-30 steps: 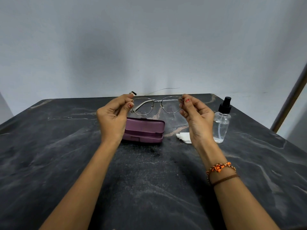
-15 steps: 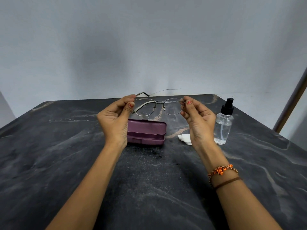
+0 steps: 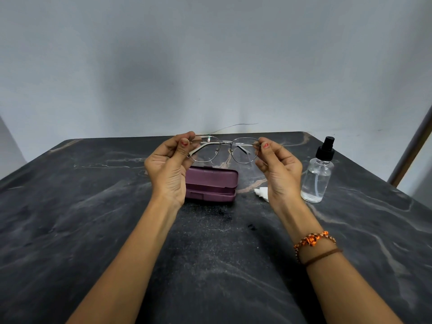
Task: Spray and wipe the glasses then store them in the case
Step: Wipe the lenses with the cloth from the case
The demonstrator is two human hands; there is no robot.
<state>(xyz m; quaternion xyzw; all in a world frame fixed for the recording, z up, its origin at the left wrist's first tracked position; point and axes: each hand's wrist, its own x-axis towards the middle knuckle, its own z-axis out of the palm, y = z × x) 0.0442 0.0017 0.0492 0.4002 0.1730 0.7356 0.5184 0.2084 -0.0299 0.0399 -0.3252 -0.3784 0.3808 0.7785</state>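
Observation:
Thin metal-framed glasses [image 3: 224,148] hang in the air above the table, lenses facing me. My left hand [image 3: 170,167] pinches the frame's left end and my right hand [image 3: 279,170] pinches its right end. The temples look folded in behind the lenses. Below them lies a purple glasses case [image 3: 211,186], lid down with a narrow gap along its front. A clear spray bottle [image 3: 319,173] with a black nozzle stands upright to the right. A white cloth [image 3: 262,192] lies between case and bottle, partly hidden by my right hand.
Everything rests on a dark marbled table [image 3: 93,230] set against a plain grey wall. A slanted wooden post [image 3: 413,146] rises past the table's right edge. A thin wire [image 3: 236,126] curves along the wall behind the glasses.
The left temple tip, which stuck up behind my left hand, has folded in behind the lenses. Both hands stay on the frame at about the same height.

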